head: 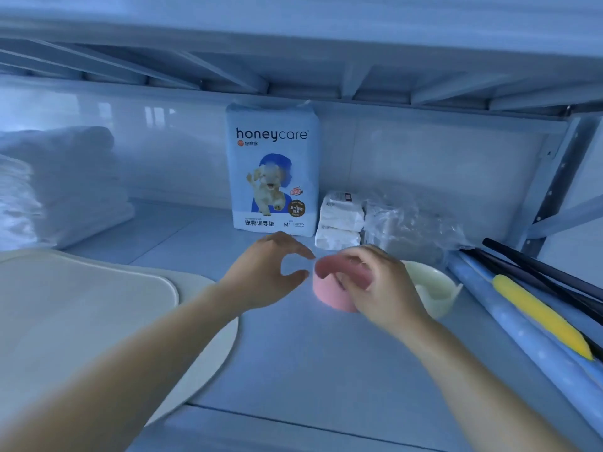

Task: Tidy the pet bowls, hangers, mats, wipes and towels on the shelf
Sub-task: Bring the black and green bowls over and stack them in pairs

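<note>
Folded white towels (62, 184): stacked far left, judged tidy. Cream mats (81, 314): laid flat. Training-pad pack (274, 168): upright at back. Left hand (264, 275): spread, empty. Pink bowl (329, 295): clasped by right hand (381, 285), unplaced, beside cream bowl (430, 288). Wipes (341, 220): stacked. Hangers (538, 308): unsorted, far right.
</note>
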Motion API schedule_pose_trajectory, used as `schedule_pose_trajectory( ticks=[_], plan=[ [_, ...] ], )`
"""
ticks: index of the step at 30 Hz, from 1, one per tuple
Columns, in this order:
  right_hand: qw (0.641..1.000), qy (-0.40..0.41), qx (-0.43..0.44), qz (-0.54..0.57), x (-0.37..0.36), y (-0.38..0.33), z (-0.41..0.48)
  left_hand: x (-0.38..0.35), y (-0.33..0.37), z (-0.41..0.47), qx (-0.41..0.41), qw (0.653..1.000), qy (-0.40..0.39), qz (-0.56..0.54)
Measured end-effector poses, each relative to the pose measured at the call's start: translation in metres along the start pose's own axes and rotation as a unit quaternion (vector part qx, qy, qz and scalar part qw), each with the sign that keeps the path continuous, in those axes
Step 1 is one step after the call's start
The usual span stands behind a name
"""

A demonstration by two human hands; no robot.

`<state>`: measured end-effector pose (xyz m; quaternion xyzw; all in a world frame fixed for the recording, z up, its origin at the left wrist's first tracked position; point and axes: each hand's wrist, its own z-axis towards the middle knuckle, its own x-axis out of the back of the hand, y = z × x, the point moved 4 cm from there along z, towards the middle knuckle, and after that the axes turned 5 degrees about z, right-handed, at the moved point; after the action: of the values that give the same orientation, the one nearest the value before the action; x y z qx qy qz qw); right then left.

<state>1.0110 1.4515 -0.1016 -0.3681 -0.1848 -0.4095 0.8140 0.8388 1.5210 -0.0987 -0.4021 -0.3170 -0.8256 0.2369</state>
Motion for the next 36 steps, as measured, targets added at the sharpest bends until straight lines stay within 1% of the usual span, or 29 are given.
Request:
schedule_pose_trajectory(
  ticks=[2, 5, 9, 12, 18, 24, 27, 30, 34, 36],
  plan=[
    [0.999, -0.032, 0.002, 0.016, -0.028, -0.019, 0.009, 0.019, -0.026, -0.015, 0.027, 1.000, -0.006, 0.009],
    [0.995, -0.086, 0.031, 0.042, -0.076, -0.051, 0.021, 0.047, -0.070, -0.040, 0.065, 0.997, -0.015, 0.032],
    [0.985, -0.149, 0.049, 0.077, -0.137, -0.093, 0.034, 0.087, -0.135, -0.075, 0.099, 0.993, -0.023, 0.059],
    [0.979, -0.172, 0.062, 0.089, -0.180, -0.123, 0.047, 0.114, -0.187, -0.100, 0.124, 0.988, -0.034, 0.082],
    [0.968, -0.229, 0.075, 0.074, -0.265, -0.188, 0.076, 0.157, -0.289, -0.151, 0.165, 0.976, -0.065, 0.123],
    [0.961, -0.255, 0.085, 0.066, -0.342, -0.250, 0.101, 0.206, -0.380, -0.199, 0.201, 0.963, -0.078, 0.162],
    [0.955, -0.274, 0.076, 0.080, -0.381, -0.278, 0.105, 0.233, -0.417, -0.219, 0.212, 0.959, -0.064, 0.176],
    [0.950, -0.291, 0.073, 0.092, -0.414, -0.305, 0.111, 0.262, -0.448, -0.234, 0.224, 0.957, -0.029, 0.180],
    [0.943, -0.291, 0.103, 0.124, -0.454, -0.352, 0.132, 0.301, -0.484, -0.250, 0.247, 0.951, 0.046, 0.180],
    [0.940, -0.286, 0.118, 0.145, -0.474, -0.378, 0.141, 0.318, -0.500, -0.256, 0.246, 0.952, 0.056, 0.174]
  ],
)
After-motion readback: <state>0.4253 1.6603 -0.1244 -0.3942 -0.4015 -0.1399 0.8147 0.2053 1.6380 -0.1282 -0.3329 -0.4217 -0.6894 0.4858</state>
